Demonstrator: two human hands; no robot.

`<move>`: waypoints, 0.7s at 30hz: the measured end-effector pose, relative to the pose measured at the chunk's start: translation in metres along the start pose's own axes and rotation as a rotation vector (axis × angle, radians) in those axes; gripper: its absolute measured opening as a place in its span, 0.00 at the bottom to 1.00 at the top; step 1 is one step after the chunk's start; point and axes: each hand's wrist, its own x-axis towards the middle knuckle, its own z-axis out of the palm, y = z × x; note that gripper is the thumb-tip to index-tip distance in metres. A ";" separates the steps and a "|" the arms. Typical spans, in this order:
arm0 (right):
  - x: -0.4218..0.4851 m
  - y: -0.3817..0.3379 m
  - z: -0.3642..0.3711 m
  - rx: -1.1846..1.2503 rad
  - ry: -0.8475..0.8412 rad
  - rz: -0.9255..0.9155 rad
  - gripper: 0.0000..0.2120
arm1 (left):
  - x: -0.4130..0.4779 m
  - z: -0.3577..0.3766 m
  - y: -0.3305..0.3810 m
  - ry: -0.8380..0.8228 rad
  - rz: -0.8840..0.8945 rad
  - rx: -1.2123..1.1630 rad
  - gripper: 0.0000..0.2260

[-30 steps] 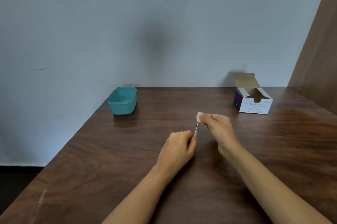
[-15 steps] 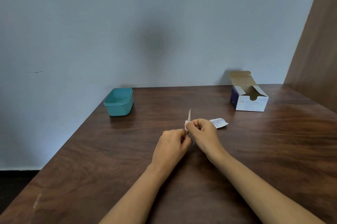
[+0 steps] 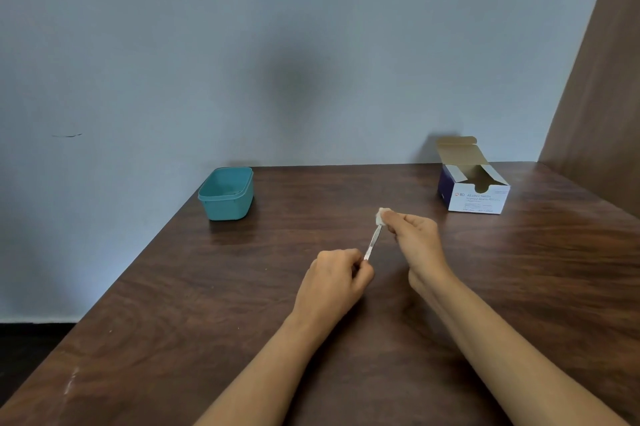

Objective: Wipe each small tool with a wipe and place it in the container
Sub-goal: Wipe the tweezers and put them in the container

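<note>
Bench (image 3: 214, 304): dark wood grain, set against a pale blue-grey wall (image 3: 242, 62). Left hand (image 3: 334, 278): fingers curled, pinching the near end of a slim metal tool (image 3: 372, 242) between thumb and fingertips, held above the middle of the bench. Tool: slanted, its far end pointing up and away toward the right hand (image 3: 414, 235). Right hand: fingers closed in a pinch on a small white wipe (image 3: 380, 216), which sits around the tool's far tip. Container (image 3: 227, 198): teal plastic, rectangular, open-topped, at the far left of the bench near the wall, well apart from both hands; contents cannot be made out. Box of alcohol swabs (image 3: 474, 198): white and dark blue, top flap open, standing at the far right of the bench.
</note>
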 end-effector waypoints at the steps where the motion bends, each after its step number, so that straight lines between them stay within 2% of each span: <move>1: 0.001 -0.002 -0.001 0.016 -0.009 0.024 0.11 | 0.000 0.001 -0.001 -0.005 0.007 0.008 0.13; 5: 0.010 -0.008 -0.009 0.088 0.062 0.101 0.14 | 0.000 0.002 -0.002 0.003 -0.009 -0.039 0.14; 8: 0.014 -0.016 -0.016 0.194 0.110 0.207 0.12 | 0.002 -0.004 0.000 -0.017 -0.103 -0.196 0.13; 12: 0.014 -0.017 -0.019 0.209 0.047 0.241 0.04 | 0.005 -0.016 0.009 -0.047 -0.353 -0.577 0.13; 15: 0.012 -0.012 -0.016 0.166 -0.013 0.255 0.02 | 0.006 -0.023 0.014 -0.104 -0.470 -0.850 0.13; 21: 0.008 -0.012 -0.014 0.140 -0.101 0.283 0.01 | 0.010 -0.027 0.018 -0.164 -0.582 -1.087 0.14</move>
